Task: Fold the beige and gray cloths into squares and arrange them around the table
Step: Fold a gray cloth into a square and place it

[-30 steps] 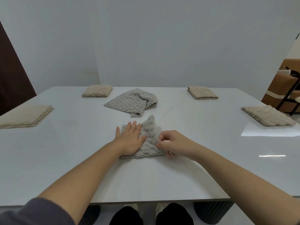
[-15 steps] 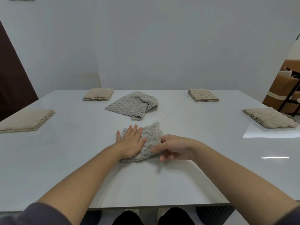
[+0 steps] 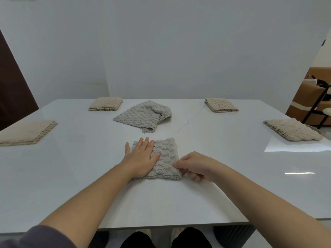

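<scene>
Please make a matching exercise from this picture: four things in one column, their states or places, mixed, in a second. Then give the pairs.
1. left hand
2. right hand
3. far gray cloth
4. rightmost beige cloth

A. folded, at the far right
B. pinches the near gray cloth at its right edge
C. rumpled, not yet folded
D. rests flat on the near gray cloth

Pairs: 1-D, 2-B, 3-C, 4-A.

We get open table (image 3: 71, 167) left and right of the folded gray cloth (image 3: 166, 158). Straight ahead the crumpled gray cloth (image 3: 143, 116) blocks. The beige squares (image 3: 221, 104) line far and side edges, wide gaps between them.
</scene>
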